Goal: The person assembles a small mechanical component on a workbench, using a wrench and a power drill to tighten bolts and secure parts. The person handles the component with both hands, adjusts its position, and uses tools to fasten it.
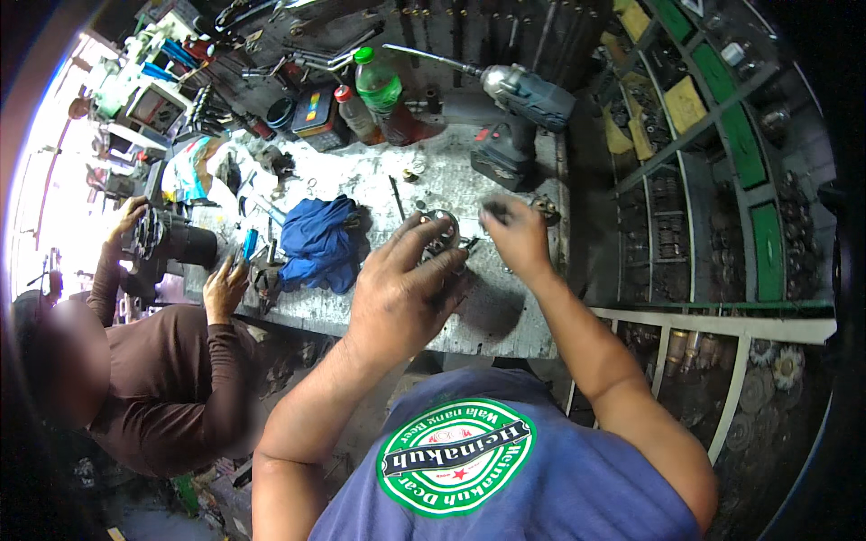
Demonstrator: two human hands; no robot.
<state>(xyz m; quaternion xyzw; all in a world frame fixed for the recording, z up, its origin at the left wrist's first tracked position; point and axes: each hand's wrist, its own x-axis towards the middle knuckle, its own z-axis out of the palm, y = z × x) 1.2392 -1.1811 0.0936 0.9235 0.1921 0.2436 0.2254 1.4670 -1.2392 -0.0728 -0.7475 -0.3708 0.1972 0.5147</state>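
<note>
Left fingers [414,227] around part [443,242] (axis unclear)

Workshop (impact wrench [532,97], parts shelves [741,151])

Wide head-worn view, down onto workbench [361,171]
</note>
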